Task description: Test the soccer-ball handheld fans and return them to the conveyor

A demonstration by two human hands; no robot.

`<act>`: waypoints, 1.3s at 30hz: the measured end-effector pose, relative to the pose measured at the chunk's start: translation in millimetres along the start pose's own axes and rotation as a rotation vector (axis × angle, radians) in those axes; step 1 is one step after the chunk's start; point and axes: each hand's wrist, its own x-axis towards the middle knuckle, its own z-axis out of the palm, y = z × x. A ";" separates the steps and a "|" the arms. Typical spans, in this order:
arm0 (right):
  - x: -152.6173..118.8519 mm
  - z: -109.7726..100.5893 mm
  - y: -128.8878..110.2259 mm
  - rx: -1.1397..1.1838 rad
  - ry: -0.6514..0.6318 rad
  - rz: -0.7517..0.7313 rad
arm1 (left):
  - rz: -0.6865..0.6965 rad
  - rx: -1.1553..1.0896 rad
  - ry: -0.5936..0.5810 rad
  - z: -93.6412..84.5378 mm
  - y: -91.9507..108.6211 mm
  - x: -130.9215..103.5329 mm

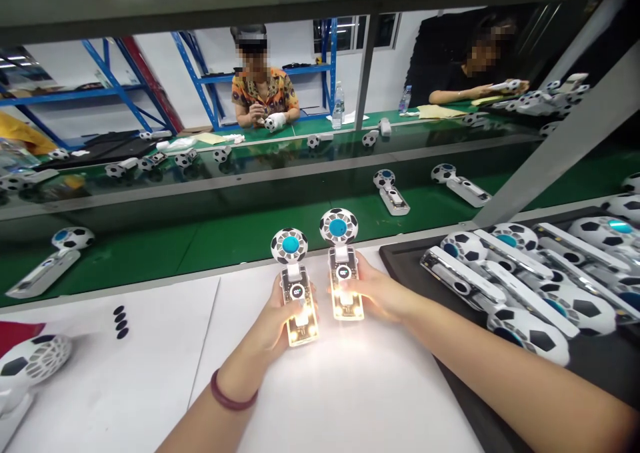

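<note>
In my left hand I hold a small handheld fan with a soccer-ball-patterned head and blue centre. My right hand grips a second fan of the same kind, slightly higher and to the right. Both are upright and apart from each other above the white table surface. On each, a round display reads about 100 and the lower part of the clear handle glows warm yellow. My thumbs rest on the handle fronts; the other fingers are mostly hidden behind.
A black tray with several soccer-ball fans lies at right. Several black oval pieces and another fan are at left. Beyond runs a green conveyor carrying more fans. Two people sit across it. A slanted grey post stands at right.
</note>
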 end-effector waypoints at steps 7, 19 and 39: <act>0.4 1.0 -1.5 -0.022 0.014 -0.007 | 0.010 0.044 0.000 1.7 0.2 -1.8; -0.3 3.2 -1.2 -0.015 0.021 0.008 | 0.003 -0.028 -0.016 -5.2 -3.2 2.6; -1.1 2.3 0.1 -0.171 0.018 -0.027 | 0.066 0.002 -0.050 -6.4 -5.9 6.1</act>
